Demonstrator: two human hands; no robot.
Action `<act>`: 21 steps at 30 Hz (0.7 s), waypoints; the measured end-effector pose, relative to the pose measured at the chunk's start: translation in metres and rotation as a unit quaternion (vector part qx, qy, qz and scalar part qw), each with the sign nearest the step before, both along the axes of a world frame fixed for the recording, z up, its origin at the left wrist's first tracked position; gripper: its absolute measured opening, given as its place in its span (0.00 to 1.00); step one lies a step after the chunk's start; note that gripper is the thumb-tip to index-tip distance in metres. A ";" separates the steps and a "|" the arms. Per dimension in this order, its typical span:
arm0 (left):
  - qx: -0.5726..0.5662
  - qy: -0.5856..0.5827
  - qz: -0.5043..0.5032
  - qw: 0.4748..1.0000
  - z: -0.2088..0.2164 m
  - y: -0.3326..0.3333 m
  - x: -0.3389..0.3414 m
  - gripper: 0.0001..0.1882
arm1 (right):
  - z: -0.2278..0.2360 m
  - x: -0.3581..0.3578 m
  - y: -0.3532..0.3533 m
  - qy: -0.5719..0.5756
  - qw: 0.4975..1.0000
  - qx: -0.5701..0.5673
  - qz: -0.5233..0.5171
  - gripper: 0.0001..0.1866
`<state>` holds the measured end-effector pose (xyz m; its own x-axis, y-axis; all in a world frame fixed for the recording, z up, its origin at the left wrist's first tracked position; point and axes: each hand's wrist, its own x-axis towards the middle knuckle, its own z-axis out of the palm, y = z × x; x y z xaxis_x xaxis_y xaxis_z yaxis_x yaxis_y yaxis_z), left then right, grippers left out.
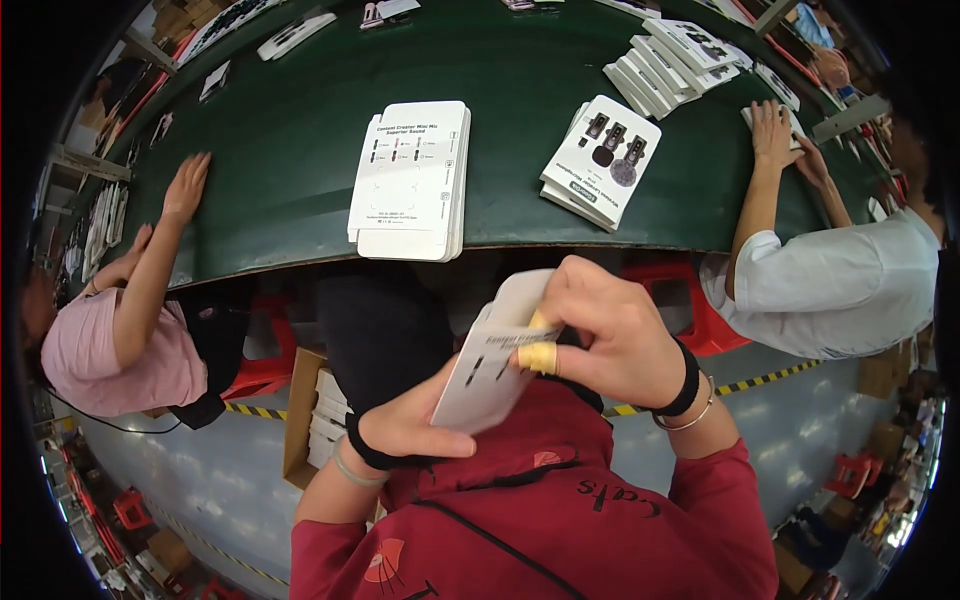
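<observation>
A flat white printed box [478,385] is held tilted above my lap, in front of the bench edge. My left hand [415,418] grips its lower left side, thumb across the front. The fingers of my right hand [615,335] pinch the upper right part, where a flap stands up; yellow tape wraps the thumb and a fingertip. On the green bench just beyond my hands lies a stack of similar white boxes [408,185], printed backs up. To its right is a smaller stack of boxes [603,165] with pictures of microphones facing up.
A leaning pile of white boxes [670,70] lies at the far right of the green bench [290,150]. Co-workers sit on both sides: a pink sleeve [130,350] left, a white sleeve [830,290] right. An open carton [305,420] of white boxes stands by my left leg.
</observation>
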<state>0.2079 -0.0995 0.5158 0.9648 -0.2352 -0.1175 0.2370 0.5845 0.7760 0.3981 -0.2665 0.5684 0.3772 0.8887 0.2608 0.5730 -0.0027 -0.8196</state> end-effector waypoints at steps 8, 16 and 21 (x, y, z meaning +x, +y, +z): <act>-0.186 0.039 -0.050 0.980 -0.003 -0.008 -0.004 0.47 | 0.022 -0.013 -0.014 -0.115 0.979 -0.157 0.068 0.14; -0.037 0.075 0.027 0.996 0.000 -0.010 -0.032 0.34 | -0.008 -0.031 -0.021 0.163 0.980 -0.108 0.043 0.14; 0.092 0.150 0.079 0.981 0.011 -0.013 -0.038 0.27 | -0.005 -0.045 -0.025 0.208 0.974 -0.087 0.013 0.11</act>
